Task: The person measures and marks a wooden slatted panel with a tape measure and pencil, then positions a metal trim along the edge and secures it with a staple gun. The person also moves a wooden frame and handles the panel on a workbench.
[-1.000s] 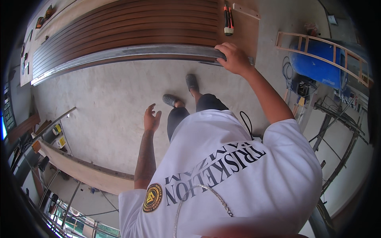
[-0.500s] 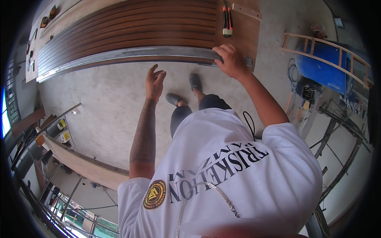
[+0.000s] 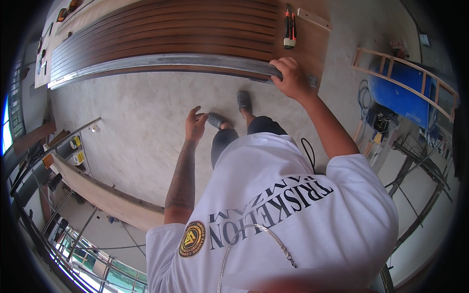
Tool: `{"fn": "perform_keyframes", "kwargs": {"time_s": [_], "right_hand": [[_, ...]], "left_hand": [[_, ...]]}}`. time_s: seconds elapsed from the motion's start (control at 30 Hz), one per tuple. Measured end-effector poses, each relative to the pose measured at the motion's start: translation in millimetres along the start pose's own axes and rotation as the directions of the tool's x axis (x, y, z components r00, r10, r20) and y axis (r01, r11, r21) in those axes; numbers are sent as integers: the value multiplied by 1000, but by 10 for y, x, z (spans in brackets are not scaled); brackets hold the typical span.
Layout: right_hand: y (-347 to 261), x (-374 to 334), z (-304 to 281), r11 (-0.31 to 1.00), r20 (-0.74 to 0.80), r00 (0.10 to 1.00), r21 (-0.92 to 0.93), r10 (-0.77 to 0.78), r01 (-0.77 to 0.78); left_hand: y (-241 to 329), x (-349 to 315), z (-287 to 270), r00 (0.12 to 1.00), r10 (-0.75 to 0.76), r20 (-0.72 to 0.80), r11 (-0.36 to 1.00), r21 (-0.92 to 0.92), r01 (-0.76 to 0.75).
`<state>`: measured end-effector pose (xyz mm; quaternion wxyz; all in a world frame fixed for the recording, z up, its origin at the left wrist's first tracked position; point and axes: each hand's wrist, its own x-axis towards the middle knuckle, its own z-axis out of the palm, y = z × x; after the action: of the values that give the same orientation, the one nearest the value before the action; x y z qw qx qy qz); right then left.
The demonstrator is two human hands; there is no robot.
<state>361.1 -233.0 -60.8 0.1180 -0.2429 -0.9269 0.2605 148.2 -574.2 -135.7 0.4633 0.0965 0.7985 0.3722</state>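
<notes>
A long grey metal bar [image 3: 171, 60] lies along the near edge of a brown slatted panel [image 3: 195, 29] on the worktable. Near the bar's right end, my right hand [image 3: 292, 78] is closed over it, with the fingers on top. My left hand [image 3: 195, 124] hangs over the floor in front of the table, apart from the bar. Its fingers are spread and hold nothing. Beyond my right hand lies a black and red hand tool [image 3: 289, 32] with a pale end, perhaps a utility knife.
A short wooden strip [image 3: 314, 18] lies at the table's right end. To the right, a wooden ladder-like frame [image 3: 405, 80] leans over a blue container [image 3: 398, 93]. A long board [image 3: 107, 193] stands at the lower left. Small tools lie at the table's far left.
My left hand has drawn back from the bar toward my body. The right hand keeps its hold at the bar's right end. The whole view has shifted slightly.
</notes>
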Motion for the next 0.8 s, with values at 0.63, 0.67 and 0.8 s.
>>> {"fn": "perform_keyframes", "kwargs": {"time_s": [0.63, 0.67, 0.8], "right_hand": [[108, 277, -246, 998, -135, 991, -69, 0, -9], [194, 379, -253, 996, -189, 981, -68, 50, -64], [583, 800, -157, 913, -237, 915, -170, 327, -370]], "left_hand": [[-219, -60, -120, 996, 42, -82, 995, 92, -35], [-256, -59, -125, 996, 49, -71, 997, 65, -44], [-366, -101, -179, 997, 43, -68, 990, 140, -34]]}}
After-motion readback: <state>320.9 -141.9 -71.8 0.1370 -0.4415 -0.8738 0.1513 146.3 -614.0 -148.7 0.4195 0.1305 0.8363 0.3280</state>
